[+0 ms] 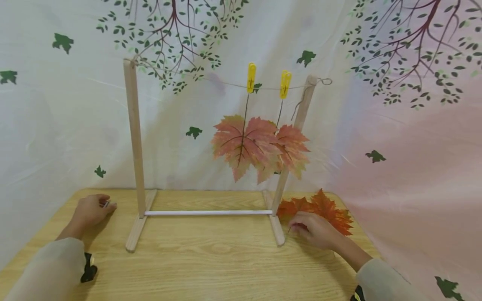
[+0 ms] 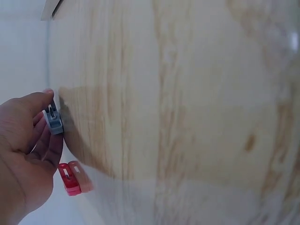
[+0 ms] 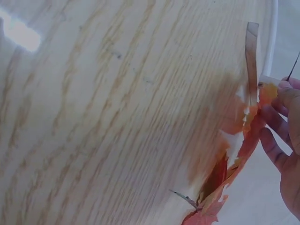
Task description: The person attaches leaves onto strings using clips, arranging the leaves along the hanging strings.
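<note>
My left hand (image 1: 92,211) is at the table's left side, beyond the wooden stand. Its thumb and fingers pinch a grey-blue clothespin (image 2: 54,121); a red clothespin (image 2: 70,180) lies close by on the table. To the right of the stand, my right hand (image 1: 316,230) pinches the thin dark stem (image 3: 294,65) of an autumn leaf. Orange-red maple leaves (image 1: 337,215) lie partly behind that hand, so their number cannot be told. Two pinkish maple leaves (image 1: 248,142) hang by their stems from yellow clothespins (image 1: 251,78) on a string (image 1: 229,84).
The stand has a left post (image 1: 134,138), a right post (image 1: 305,102) and a white crossbar (image 1: 207,213) low between its feet. Its string runs between the post tops. Behind the wooden table (image 1: 211,267) hangs a pale curtain (image 1: 169,138) with printed branches and green leaves.
</note>
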`<state>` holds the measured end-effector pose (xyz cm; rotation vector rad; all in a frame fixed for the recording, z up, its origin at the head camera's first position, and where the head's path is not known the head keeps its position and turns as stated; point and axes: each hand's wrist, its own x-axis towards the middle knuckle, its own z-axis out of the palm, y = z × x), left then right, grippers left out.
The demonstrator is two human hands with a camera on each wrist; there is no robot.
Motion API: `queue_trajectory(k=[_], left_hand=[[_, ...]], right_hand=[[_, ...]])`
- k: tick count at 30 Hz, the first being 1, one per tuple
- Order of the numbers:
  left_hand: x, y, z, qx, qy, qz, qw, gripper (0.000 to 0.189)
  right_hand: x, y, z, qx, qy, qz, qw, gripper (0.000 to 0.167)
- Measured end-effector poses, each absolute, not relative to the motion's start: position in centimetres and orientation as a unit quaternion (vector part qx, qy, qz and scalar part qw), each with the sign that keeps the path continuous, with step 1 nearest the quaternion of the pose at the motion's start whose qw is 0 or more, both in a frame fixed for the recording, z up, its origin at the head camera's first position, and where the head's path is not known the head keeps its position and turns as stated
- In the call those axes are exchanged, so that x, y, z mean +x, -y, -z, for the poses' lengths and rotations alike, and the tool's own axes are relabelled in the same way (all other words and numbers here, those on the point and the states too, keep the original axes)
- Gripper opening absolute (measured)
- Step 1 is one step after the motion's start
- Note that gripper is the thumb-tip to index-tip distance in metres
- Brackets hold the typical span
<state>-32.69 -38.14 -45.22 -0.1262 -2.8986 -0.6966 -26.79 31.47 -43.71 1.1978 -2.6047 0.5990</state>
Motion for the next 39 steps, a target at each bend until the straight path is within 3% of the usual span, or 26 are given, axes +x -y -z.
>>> queue_trajectory(k=[7, 12, 18, 27, 39], left_hand=[[-32.7, 37.9, 44.9, -0.054, 0.965, 0.237, 0.099, 0.05], [-32.6, 37.5, 44.4, -0.075, 0.958, 0.247, 0.123, 0.047], [-32.7, 36.8, 43.8, -0.091, 0.947, 0.271, 0.149, 0.047], [-32.0, 35.7, 42.0, -0.071, 0.936, 0.302, 0.169, 0.055], [-30.7, 35.7, 40.2, -0.043, 0.923, 0.314, 0.216, 0.044]], right_hand=[[-26.7, -31.2, 43.1, 0.396, 0.88, -0.198, 0.173, 0.026], [-26.8, -30.9, 42.8, 0.392, 0.868, -0.243, 0.187, 0.031], [-27.0, -30.7, 42.5, 0.354, 0.856, -0.333, 0.175, 0.025], [-27.5, -30.1, 41.3, 0.317, 0.856, -0.351, 0.207, 0.012], [-27.0, -29.2, 39.4, 0.277, 0.859, -0.354, 0.244, 0.011]])
